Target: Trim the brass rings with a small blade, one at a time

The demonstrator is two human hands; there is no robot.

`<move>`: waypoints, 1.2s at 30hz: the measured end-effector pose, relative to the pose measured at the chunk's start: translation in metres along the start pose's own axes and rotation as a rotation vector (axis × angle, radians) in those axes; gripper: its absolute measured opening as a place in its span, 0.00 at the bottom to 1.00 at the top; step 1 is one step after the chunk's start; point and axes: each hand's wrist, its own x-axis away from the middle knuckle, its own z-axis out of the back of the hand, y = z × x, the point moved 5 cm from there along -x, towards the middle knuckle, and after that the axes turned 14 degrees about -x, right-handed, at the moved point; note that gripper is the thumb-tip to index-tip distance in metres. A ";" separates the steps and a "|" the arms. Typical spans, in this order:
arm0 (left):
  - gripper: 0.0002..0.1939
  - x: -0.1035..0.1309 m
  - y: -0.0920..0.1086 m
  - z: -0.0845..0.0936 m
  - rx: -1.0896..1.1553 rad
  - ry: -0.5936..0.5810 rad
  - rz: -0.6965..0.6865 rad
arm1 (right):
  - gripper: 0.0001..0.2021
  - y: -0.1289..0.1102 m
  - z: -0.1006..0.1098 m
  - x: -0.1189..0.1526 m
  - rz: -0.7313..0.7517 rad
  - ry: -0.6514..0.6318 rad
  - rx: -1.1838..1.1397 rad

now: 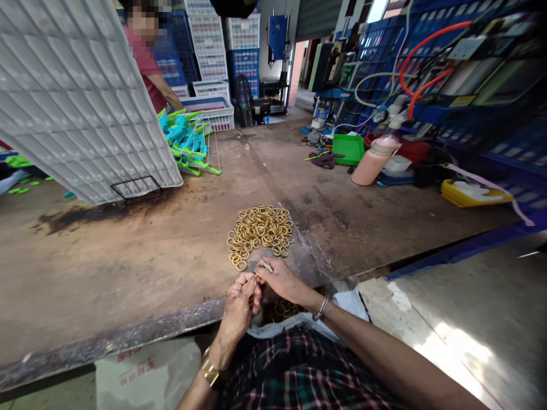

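My right hand [284, 281] is closed around a slim pointed metal tool [267, 265], whose tip sticks out above the fingers. Close against it, my left hand [240, 302] is pinched, its fingertips meeting those of the right; whatever they hold is too small to make out. Just beyond both hands, a heap of brass-coloured rings [261, 228] lies on the table [171, 250]. More rings [284, 309] show below the table's edge, in a white bag [280, 327] on my lap, partly hidden by my right wrist.
A tall stack of white ribbed trays [89, 108] stands at left, beside blue and green plastic parts [188, 142]. Another person [151, 74] is behind it. At right are a pink bottle [374, 162], a green tray [348, 149], a yellow tray [474, 193] and machines with orange hoses [410, 62].
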 end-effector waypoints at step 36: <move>0.14 0.016 0.001 0.007 -0.042 0.003 -0.056 | 0.12 0.002 -0.008 -0.005 -0.070 -0.066 0.934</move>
